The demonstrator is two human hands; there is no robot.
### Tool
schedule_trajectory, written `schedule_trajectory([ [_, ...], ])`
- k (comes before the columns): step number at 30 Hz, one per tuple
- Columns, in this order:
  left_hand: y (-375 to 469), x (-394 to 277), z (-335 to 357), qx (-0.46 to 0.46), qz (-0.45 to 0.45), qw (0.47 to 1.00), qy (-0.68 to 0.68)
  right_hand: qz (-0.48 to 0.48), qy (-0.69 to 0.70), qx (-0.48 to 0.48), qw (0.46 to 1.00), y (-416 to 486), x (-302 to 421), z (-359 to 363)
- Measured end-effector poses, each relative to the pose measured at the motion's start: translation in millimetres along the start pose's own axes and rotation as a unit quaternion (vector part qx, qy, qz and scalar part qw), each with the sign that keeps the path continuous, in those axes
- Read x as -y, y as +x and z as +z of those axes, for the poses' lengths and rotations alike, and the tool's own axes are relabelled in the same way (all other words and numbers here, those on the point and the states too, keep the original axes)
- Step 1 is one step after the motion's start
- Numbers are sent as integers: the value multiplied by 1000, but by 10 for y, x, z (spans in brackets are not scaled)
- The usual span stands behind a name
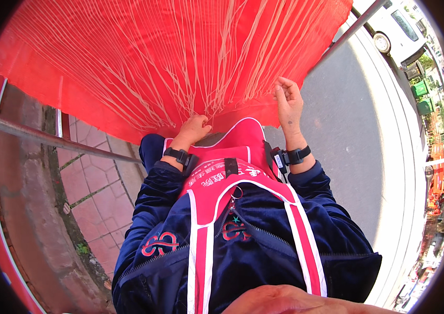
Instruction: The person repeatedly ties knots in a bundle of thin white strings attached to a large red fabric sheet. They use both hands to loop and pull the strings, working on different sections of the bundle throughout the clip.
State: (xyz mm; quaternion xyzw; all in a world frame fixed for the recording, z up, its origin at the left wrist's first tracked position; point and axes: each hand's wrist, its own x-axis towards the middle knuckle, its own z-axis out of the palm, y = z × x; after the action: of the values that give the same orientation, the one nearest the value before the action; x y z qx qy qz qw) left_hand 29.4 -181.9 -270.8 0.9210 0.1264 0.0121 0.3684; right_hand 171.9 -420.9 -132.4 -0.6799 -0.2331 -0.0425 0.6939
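A large red sheet spreads out before me. Many thin pale strands, threads or cords by their look, fan across it and gather into tangled clusters at their near ends. My left hand is at the sheet's near edge, fingers bent down by the ends of the middle strands; its fingertips are partly hidden. Raised over the sheet's right edge, my right hand has curled fingers with the thumb close to them. Whether a fine strand lies in either hand is too small to tell.
Metal poles run at left and upper right. Pink paving and a kerb lie left, grey road right. A white vehicle, green bins and an orange machine stand beyond. I wear a red apron.
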Motion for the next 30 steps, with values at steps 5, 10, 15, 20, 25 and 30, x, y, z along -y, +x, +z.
schedule_trajectory([
  [5, 45, -331, -348, -53, 11, 998, 10, -18, 8, 136, 990, 97, 356, 268],
  [10, 189, -888, -707, -213, 107, 963, -123, -25, 5, 142, 989, 548, 508, 716],
  [15, 332, -1279, -1041, -287, 160, 923, -203, -32, -34, 135, 990, 864, 475, 1029],
  [20, 460, -1443, -1203, -328, 169, 894, -254, 8, 60, 131, 989, 896, 367, 1219],
  [25, 513, -1453, -1290, -267, 164, 872, -376, 44, 135, 220, 965, 804, 411, 1077],
  [30, 426, -1382, -1307, -230, 196, 909, -287, 75, 145, 242, 957, 644, 480, 941],
])
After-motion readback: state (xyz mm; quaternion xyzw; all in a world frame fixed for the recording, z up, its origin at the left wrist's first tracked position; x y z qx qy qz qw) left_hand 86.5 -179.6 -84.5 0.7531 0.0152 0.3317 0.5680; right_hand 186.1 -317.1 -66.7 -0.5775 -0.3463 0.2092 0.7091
